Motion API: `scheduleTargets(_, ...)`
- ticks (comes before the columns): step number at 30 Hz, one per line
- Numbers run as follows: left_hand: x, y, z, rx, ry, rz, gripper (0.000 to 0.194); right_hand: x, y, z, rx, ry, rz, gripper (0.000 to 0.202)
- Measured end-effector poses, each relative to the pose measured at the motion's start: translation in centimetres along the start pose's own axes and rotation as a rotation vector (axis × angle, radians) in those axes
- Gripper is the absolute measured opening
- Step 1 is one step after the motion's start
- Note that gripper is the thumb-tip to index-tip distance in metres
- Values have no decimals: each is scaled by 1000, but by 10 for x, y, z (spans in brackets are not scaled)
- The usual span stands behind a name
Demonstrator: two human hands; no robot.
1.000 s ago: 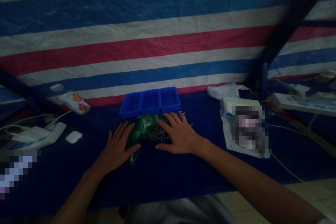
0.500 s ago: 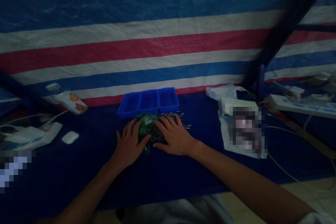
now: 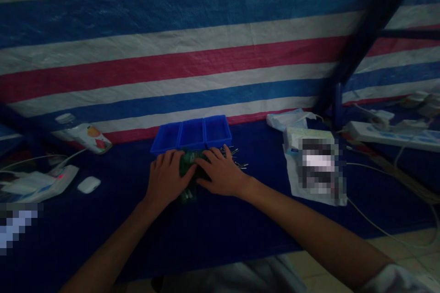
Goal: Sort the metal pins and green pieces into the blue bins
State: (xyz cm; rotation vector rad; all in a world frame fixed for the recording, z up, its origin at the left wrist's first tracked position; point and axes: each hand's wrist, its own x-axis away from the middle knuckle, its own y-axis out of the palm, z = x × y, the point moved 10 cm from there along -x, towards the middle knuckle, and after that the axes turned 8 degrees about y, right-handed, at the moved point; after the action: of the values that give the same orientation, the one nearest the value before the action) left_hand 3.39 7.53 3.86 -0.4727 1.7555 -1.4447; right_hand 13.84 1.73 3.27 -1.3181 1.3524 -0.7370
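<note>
A green plastic bag (image 3: 187, 160) lies on the dark blue table between my hands, just in front of three joined blue trays (image 3: 192, 132). My left hand (image 3: 167, 176) rests at the bag's left side, fingers apart, thumb over its edge. On the other side my right hand (image 3: 222, 174) is spread palm down, its fingertips touching the bag and covering part of a pile of small metal pins (image 3: 242, 165). Some pins stick out beyond its fingers. What lies under the palms is hidden.
A bottle (image 3: 91, 137), a white case (image 3: 89, 185) and a power strip (image 3: 58, 185) are on the left. To the right stand a tissue pack (image 3: 292, 139) and another power strip (image 3: 378, 135) with cables. Striped sheeting hangs behind the table.
My right hand has shifted slightly left over the pins and closer to my left hand. More of the pile is covered. The whole view has moved a little.
</note>
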Motion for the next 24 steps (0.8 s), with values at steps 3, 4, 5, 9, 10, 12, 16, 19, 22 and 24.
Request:
scheduleTargets(3,-10,-7,7,68,108,70,33,0,-1,2,-7,16,16,46)
scheduleTargets(4,-11,-9,8,104,137,98,31,1,-1,2,-9,19,20,44)
scheduleTargets(5,-13,-10,9,135,153,123,29,1,0,2,-11,22,24,42)
scheduleTargets(9,-11,-1,7,178,129,123,26,3,1,4,-16,37,42,37)
scheduleTargets(10,-9,3,7,179,123,104,26,3,2,5,-14,45,46,36)
scheduleTargets(12,-6,8,8,187,131,60,26,2,1,7,-6,61,55,34)
scheduleTargets(16,0,12,7,230,115,19,29,0,0,10,9,75,78,27)
scheduleTargets(19,0,13,0,285,80,26,32,-3,-2,10,6,87,107,28)
scheduleTargets(22,0,16,-3,349,74,21,32,-6,-2,7,-3,78,120,32)
scheduleTargets(24,-1,17,-4,371,84,18,31,-7,0,5,6,66,110,32)
